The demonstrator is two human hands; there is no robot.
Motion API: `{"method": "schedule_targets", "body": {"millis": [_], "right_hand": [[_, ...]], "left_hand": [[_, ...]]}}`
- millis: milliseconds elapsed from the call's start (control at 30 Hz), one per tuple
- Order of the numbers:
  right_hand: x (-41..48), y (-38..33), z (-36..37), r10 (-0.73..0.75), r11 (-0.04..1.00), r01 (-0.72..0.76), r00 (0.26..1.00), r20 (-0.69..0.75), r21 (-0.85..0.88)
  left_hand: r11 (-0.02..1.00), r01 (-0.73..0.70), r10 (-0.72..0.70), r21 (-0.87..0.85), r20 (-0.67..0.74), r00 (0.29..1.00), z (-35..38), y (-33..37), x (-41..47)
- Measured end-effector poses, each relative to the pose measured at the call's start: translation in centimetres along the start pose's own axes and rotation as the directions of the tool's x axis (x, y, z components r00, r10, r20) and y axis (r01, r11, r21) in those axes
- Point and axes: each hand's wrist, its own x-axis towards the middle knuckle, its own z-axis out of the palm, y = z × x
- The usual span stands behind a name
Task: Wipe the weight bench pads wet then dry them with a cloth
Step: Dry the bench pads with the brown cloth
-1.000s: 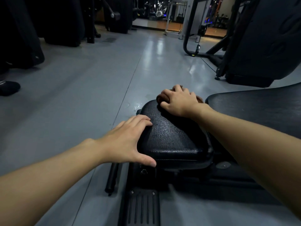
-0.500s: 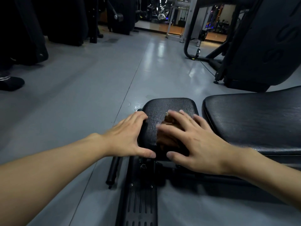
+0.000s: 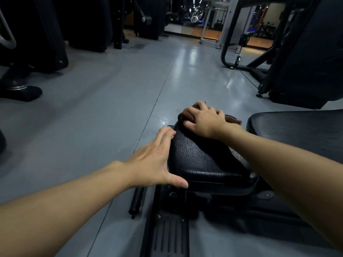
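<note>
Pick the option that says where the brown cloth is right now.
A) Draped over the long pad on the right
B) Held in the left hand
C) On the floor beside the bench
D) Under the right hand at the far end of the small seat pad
D: the right hand grips the brown cloth at the far end of the small seat pad, while the left hand lies flat against the pad's side and holds nothing.

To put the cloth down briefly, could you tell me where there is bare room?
Free: grey floor left of seat pad; long pad on its right. Crowded: seat pad, left hand at its edge, right hand gripping cloth at its far end.
</note>
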Motion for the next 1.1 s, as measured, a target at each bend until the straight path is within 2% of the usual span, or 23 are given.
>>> {"method": "schedule_targets", "body": {"millis": [100,333,500,567,667,800,967,1100], "right_hand": [[-0.3,-0.3,0.1,-0.016,1.000,0.016,1.000,-0.003,0.013],[-9.7,-1.4,-0.9,-0.313,0.949,0.311,0.950,0.021,0.055],[-15.4,-1.6,-2.3,-0.412,0.909,0.416,0.903,0.124,-0.005],[-16.3,-1.8,-2.4,-0.370,0.926,0.376,0.920,0.131,-0.026],[-15.0,-2.7,-1.6,-0.316,0.949,0.316,0.947,0.057,0.000],[-9.8,-2.9,-0.2,-0.266,0.964,0.266,0.964,-0.002,0.021],[-1.9,-3.4,0.5,-0.104,0.992,0.104,0.995,-0.001,0.064],[-1.0,-2.2,-0.1,-0.130,0.989,0.129,0.991,0.011,0.071]], "left_hand": [[1.000,0.008,-0.008,-0.011,-0.006,1.000,0.1,0.0,0.0],[0.997,0.043,-0.046,-0.062,-0.039,0.998,0.4,0.0,-0.4],[0.996,0.046,-0.050,-0.071,-0.056,0.997,0.4,0.1,-0.5],[0.997,0.034,-0.038,-0.068,-0.054,0.998,0.5,0.1,-0.5],[0.996,0.042,-0.047,-0.080,-0.060,0.997,0.7,-0.1,-0.4],[0.994,0.065,-0.068,-0.083,-0.030,0.997,0.9,-0.4,-0.3],[0.985,0.104,-0.101,-0.137,0.030,0.994,1.0,-0.5,-0.3],[0.989,0.083,-0.077,-0.120,0.055,0.996,0.7,-0.5,-0.1]]}}
